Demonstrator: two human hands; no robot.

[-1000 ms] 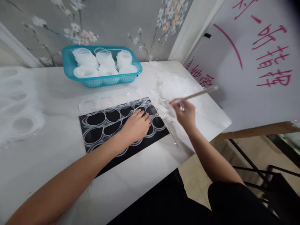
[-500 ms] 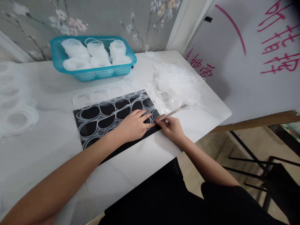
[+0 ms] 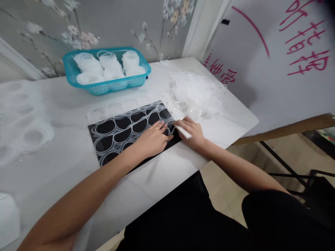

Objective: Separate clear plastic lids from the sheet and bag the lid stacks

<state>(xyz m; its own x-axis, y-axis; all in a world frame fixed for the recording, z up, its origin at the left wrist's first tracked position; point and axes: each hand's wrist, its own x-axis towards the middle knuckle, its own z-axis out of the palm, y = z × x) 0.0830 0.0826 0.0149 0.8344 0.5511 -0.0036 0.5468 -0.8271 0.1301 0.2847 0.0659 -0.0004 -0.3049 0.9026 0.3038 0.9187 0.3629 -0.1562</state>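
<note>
A black mat (image 3: 104,126) lies at an angle on the white table, with a translucent sheet (image 3: 130,130) of rounded, lens-like outlines on top. My left hand (image 3: 154,139) rests on the sheet near its right end, palm down and fingers spread. At the mat's right edge my right hand (image 3: 192,134) is closed on a slim pale tool (image 3: 184,132). Its tip meets the sheet close to my left fingertips. Blur hides whether the tool is a knife or tweezers. Loose clear rings (image 3: 98,114) lie along the mat's far edge.
Behind stands a blue plastic basket (image 3: 104,89) with stacks of white rings. A heap of clear plastic scraps (image 3: 191,92) covers the table's far right. More translucent cut sheets (image 3: 23,115) lie at the left. A whiteboard (image 3: 251,80) with red writing borders the right side.
The pale tool has swung from pointing away up right to pointing toward me down right. My right hand has turned with it. My left hand stays on the sheet; the view has shifted slightly.
</note>
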